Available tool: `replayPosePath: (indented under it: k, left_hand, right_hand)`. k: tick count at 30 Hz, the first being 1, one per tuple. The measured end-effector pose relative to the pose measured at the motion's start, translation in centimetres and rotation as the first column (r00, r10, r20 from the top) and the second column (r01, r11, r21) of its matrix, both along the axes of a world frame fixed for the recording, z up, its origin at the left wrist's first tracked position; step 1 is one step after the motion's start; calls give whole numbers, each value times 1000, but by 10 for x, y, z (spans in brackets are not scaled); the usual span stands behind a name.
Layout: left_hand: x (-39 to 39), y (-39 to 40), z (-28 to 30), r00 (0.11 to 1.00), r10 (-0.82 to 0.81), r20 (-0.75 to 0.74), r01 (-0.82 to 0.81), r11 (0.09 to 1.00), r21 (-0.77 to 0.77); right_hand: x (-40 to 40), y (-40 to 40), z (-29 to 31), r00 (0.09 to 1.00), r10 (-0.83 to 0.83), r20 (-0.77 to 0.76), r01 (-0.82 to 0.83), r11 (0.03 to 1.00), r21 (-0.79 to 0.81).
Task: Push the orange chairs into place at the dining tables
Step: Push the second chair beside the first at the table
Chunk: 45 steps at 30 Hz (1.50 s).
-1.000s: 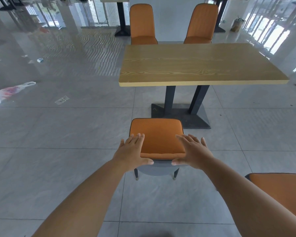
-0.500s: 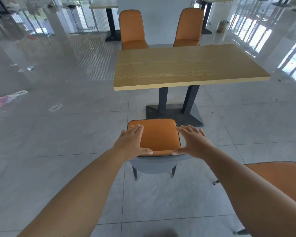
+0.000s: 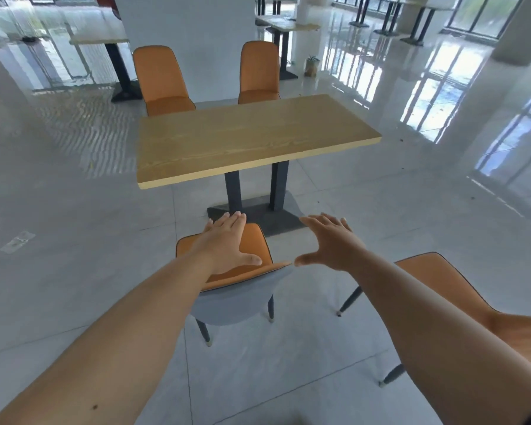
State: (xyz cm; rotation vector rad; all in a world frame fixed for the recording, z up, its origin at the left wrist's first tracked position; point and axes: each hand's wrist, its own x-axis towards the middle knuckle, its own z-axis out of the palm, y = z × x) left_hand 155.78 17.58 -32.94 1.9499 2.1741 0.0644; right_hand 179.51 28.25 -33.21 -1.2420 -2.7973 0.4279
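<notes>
Resting flat on orange chair [image 3: 255, 240] — left hand [image 3: 227, 245]; right hand [image 3: 334, 243] spread, off it.

One head-worn wide view, looking forward and down across a tiled hall

The camera sits at the person's head, above and behind both forearms, which run in from the bottom corners to the left hand [image 3: 227, 245] and right hand [image 3: 333, 245] at mid-frame. It faces the near long edge of a wooden table [image 3: 249, 139], seen from above and a little to its left, with the nearest chair [image 3: 255, 240] close below the lens. Two chairs [image 3: 163, 78] at the table's far edge stand well off. Wide-angle bending tilts the floor [image 3: 74, 240] and windows at the sides. There is no second view to share any part of the scene
</notes>
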Motion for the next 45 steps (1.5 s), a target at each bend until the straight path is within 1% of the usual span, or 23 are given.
replayPosePath:
  k: [5,11,16,21,26,30,37,42,45]
  left_hand:
    - [62,32,8,990,-140,33,140,990,-19]
    - [163,64,14,952,-306,24,306,951,-35]
    - [274,82,12,906,-424,1,424,905,-26]
    - [414,83,6,860,-510,-8,510,860,-14]
    - [543,81,3,859,-511,16,511,859,19]
    - [608,87,-8,861,-508,42,509,860,-27]
    - [663,130,-27,876,-481,41,482,872,-86]
    - [696,149,-32,897,-440,26,440,889,-128]
    - [715,153,-36,937,-349,27,350,929,-123]
  right_hand:
    - [75,1,8,994,-109,11,109,993,-33]
    - [184,-9,20,963,-268,17,268,962,-49]
    - [302,-22,21,922,-386,23,386,922,-26]
    - [445,-38,13,882,-468,48,470,882,-27]
    - [572,-39,8,865,-496,79,500,865,-39]
    - [637,-24,5,872,-483,84,488,870,-64]
    - [696,21,-19,880,-471,65,475,877,-68]
    - [730,52,-34,915,-394,86,402,910,-103]
    - [750,74,-39,945,-317,77,324,939,-115]
